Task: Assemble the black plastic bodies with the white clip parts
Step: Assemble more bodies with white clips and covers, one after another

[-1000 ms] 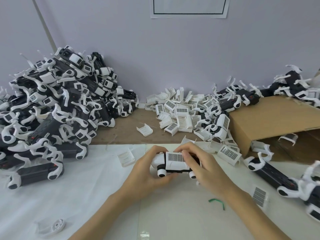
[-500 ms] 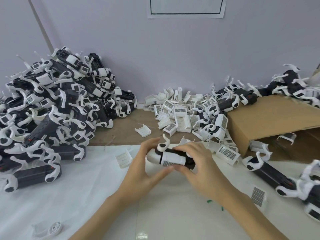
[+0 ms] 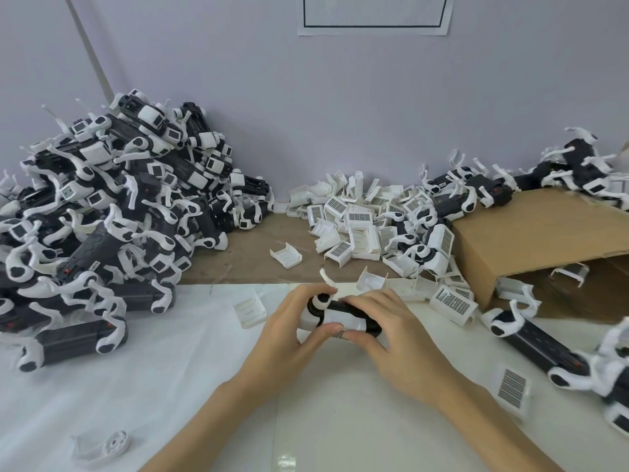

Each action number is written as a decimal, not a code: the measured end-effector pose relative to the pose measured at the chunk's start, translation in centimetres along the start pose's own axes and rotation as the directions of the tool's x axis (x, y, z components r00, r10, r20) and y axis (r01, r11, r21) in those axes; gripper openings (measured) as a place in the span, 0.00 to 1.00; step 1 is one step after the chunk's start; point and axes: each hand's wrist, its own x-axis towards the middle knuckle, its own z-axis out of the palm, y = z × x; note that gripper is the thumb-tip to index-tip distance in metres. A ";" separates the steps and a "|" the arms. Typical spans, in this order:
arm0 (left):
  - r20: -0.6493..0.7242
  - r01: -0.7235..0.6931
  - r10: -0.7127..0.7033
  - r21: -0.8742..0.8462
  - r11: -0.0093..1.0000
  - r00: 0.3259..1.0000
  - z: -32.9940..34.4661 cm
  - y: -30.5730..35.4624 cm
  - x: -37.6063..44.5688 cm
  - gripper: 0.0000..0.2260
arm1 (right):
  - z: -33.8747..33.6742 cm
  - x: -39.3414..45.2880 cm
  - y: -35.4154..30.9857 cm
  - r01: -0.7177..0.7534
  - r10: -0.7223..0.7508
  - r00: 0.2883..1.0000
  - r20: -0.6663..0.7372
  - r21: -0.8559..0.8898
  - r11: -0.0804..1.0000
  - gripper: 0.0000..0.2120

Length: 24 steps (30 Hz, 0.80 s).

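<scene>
Both hands hold one black plastic body [image 3: 340, 306] with a white clip part [image 3: 343, 322] wrapped round its middle, just above the white table surface [image 3: 170, 386]. My left hand [image 3: 289, 332] grips its left end, thumb on the underside. My right hand [image 3: 391, 335] grips the right end, fingers over the top and thumb under the clip. A white curved arm [image 3: 327, 279] sticks up from the body's left end. The body's right end is hidden by my right hand.
A large heap of assembled black-and-white bodies [image 3: 112, 216] fills the left. Loose white clip parts [image 3: 357, 219] lie piled at the back centre. A cardboard box [image 3: 544, 240] stands at the right, with more black bodies [image 3: 531, 338] beside it. A single white clip [image 3: 250, 310] lies near my left hand.
The body has been rolled in my hands: the clip's grille face, on top a second ago, now faces down and toward me, and the white arm points up.
</scene>
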 end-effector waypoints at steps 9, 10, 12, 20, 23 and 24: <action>-0.015 0.004 -0.004 -0.008 1.000 1.000 0.1 0.0 0.0 0.17 | 0.4 0.0 -0.2 0.013 -0.013 1.000 0.014 -0.024 1.000 0.18; -0.019 0.001 -0.001 -0.009 1.000 1.000 0.1 0.0 0.0 0.16 | 0.3 0.0 -0.2 0.015 -0.015 1.000 0.013 -0.028 0.999 0.18; -0.027 -0.011 0.011 -0.011 1.000 1.000 0.1 0.0 -0.1 0.15 | 0.1 0.0 -0.2 0.020 -0.019 1.000 0.019 -0.039 0.999 0.18; -0.041 -0.020 0.020 -0.018 1.000 0.999 0.3 0.1 -0.1 0.15 | -0.5 0.0 -0.1 0.035 -0.033 0.999 0.027 -0.065 0.997 0.19; -0.036 0.002 -0.004 -0.043 0.999 0.999 0.1 0.0 0.0 0.15 | 0.1 -0.1 -0.1 0.036 -0.035 0.999 0.028 -0.042 0.998 0.19; -0.026 0.009 -0.010 -0.054 0.999 1.000 0.0 0.0 0.0 0.16 | 0.3 -0.1 -0.1 0.035 -0.034 0.999 0.030 -0.030 0.999 0.19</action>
